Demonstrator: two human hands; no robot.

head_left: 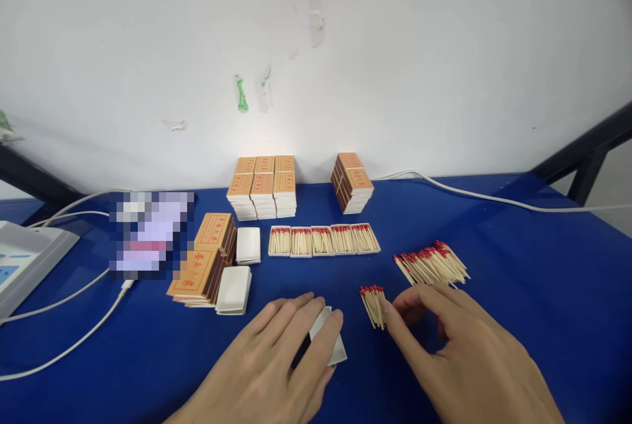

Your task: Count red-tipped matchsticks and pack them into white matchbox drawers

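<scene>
My left hand (284, 351) holds an empty white matchbox tray (337, 353), its fingers lying across the top and partly hiding it. My right hand (459, 345) is curled at the right edge of a small bunch of red-tipped matches (371, 305), thumb against the sticks; its other fingertips are partly hidden. Just beyond that hand lies a larger pile of matches (434, 264). Farther back, several trays filled with matches (322, 241) stand side by side in a row, red heads pointing to the wall.
White trays are stacked in two piles (234, 290) left of my hands, beside orange matchbox sleeves (197, 272). More matchboxes (264, 187) stand stacked near the wall, with another stack (352, 184) to their right. A blurred-out phone-like object (153, 233) and white cables (99, 342) lie left.
</scene>
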